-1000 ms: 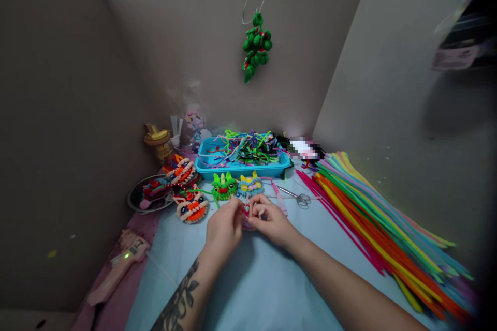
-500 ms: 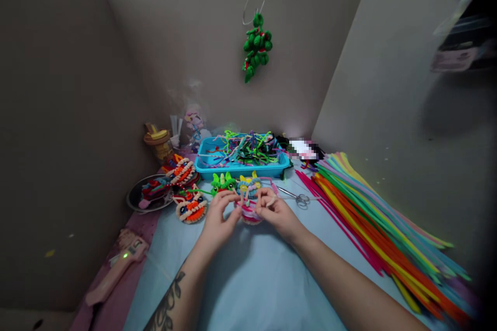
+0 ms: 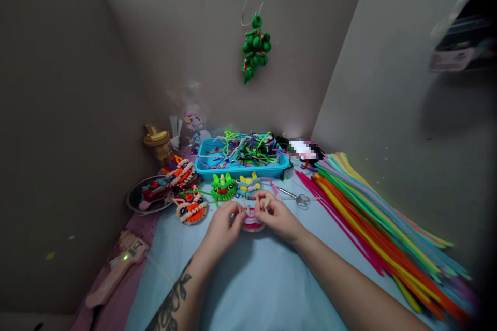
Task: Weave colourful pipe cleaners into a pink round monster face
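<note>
Between my hands is a round pink and cream pipe-cleaner piece, partly hidden by my fingers. My left hand pinches its left side. On its right side, the closed fingers of my right hand grip it, with a pale pipe-cleaner end by them. Just beyond lie a green pipe-cleaner animal head and a blue and yellow one. An orange and cream head rests left of my left hand. Scissors lie beyond my right hand.
A blue tray of pipe-cleaner scraps stands at the back. Bundled coloured pipe cleaners cover the right side. At left are a metal bowl and a pink glue gun. A green ornament hangs from the back partition.
My left hand has come slightly lower and closer to my right hand, with its fingertips more closed. The pink piece sits slightly lower, and the green head shows more fully.
</note>
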A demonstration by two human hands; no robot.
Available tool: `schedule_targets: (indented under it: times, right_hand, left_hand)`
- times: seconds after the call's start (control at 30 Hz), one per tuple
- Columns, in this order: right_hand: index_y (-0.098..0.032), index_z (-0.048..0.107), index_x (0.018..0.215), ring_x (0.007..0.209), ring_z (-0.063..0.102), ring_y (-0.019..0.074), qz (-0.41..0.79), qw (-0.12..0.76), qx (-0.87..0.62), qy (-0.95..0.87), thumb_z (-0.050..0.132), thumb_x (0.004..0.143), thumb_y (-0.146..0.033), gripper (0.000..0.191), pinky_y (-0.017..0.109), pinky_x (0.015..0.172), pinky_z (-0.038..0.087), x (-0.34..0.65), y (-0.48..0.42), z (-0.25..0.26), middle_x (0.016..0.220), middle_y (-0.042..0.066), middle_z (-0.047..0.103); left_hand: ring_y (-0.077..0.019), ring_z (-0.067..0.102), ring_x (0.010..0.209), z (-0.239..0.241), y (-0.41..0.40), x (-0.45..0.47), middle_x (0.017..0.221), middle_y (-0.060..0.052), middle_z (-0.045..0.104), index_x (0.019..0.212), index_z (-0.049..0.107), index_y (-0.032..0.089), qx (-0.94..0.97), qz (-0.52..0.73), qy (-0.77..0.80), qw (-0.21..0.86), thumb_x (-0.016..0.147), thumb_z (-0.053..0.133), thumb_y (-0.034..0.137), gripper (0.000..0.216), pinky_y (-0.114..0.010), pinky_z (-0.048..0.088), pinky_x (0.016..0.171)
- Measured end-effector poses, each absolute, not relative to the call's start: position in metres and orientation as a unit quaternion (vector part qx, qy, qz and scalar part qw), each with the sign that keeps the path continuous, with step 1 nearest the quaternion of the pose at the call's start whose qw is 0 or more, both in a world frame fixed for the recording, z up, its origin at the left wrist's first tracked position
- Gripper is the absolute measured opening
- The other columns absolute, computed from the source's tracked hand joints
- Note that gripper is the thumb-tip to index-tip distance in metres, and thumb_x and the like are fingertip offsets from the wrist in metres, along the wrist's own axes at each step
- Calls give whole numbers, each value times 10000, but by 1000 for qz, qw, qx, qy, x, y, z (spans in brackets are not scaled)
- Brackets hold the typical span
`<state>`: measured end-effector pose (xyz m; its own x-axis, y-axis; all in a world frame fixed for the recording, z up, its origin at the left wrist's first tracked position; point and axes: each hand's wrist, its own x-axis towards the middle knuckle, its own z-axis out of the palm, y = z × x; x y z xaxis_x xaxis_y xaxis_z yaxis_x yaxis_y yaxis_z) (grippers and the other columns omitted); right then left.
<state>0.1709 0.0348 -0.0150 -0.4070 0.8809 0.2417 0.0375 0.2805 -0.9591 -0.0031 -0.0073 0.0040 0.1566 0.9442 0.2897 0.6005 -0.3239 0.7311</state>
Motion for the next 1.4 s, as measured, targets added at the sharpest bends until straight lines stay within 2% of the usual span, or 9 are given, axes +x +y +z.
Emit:
schedule_targets:
  times: [0.5, 0.63, 0.73, 0.83, 0.93, 1.07, 1.17, 1.27, 1.4]
  right_hand:
    - [-179, 547, 634, 1093, 502, 233, 481, 427, -339, -686, 643, 754, -351, 230, 345, 916, 408, 170, 33, -20, 1042, 70, 502]
    - [-189, 632, 879, 1157, 488, 251, 452, 428, -332, -708, 609, 801, -436, 259, 360, 946, 415, 170, 30, -22, 1178, 106, 493]
    - [-223, 600, 1076, 1164, 488, 258, 411, 499, -345, -681, 541, 832, -513, 383, 372, 913, 445, 176, 36, -23, 1234, 118, 513]
    - [-216, 616, 1012, 986, 566, 215, 338, 624, -434, -555, 528, 844, -487, 330, 362, 862, 455, 198, 56, -17, 1034, 82, 613]
    - [-186, 602, 835, 730, 567, 138, 274, 780, -466, -316, 585, 783, -445, 265, 265, 652, 463, 238, 79, -3, 833, 20, 608]
    - [-201, 526, 768, 604, 508, 74, 212, 821, -469, -245, 594, 722, -394, 210, 181, 537, 394, 292, 81, 15, 755, -42, 556]
    - [-179, 583, 745, 546, 505, 84, 229, 791, -498, -272, 673, 623, -346, 225, 195, 507, 394, 318, 60, 17, 680, -28, 581]
    - [-169, 656, 745, 566, 557, 142, 248, 602, -614, -447, 662, 631, -370, 230, 245, 531, 435, 335, 35, 15, 643, 13, 639]
    - [-191, 702, 796, 657, 624, 203, 121, 437, -698, -555, 545, 725, -388, 261, 298, 621, 474, 349, 14, 18, 742, 50, 713]
  left_hand:
    - [-156, 551, 646, -2, -7, 6, 683, -38, 635, 715, 654, 140, 649, 406, 533, 360, 798, 541, 286, 202, -240, 416, 616]
    - [-160, 555, 637, -2, -6, 4, 672, -43, 634, 693, 650, 138, 632, 420, 538, 366, 783, 551, 300, 210, -243, 422, 608]
    - [-167, 559, 645, 1, -6, 0, 677, -48, 635, 680, 639, 140, 612, 437, 553, 359, 778, 556, 315, 217, -249, 428, 613]
    - [-173, 564, 655, 2, -5, -5, 691, -50, 639, 705, 637, 143, 588, 460, 570, 343, 786, 553, 341, 229, -253, 432, 610]
    - [-182, 576, 676, 1, -3, -8, 717, -56, 646, 683, 613, 153, 584, 478, 575, 316, 795, 548, 357, 242, -267, 443, 630]
    - [-192, 580, 703, -4, -3, -8, 723, -52, 647, 652, 600, 171, 649, 460, 557, 240, 824, 530, 330, 245, -287, 439, 659]
    - [-196, 582, 733, -6, -5, -6, 750, -48, 653, 733, 628, 183, 707, 422, 537, 186, 855, 500, 297, 210, -302, 436, 690]
    - [-195, 582, 745, -8, -6, -3, 765, -47, 653, 772, 626, 191, 748, 385, 517, 162, 872, 482, 273, 193, -312, 438, 712]
    - [-198, 581, 767, -8, -7, 0, 782, -49, 649, 809, 618, 197, 779, 353, 498, 145, 883, 476, 260, 172, -314, 443, 714]
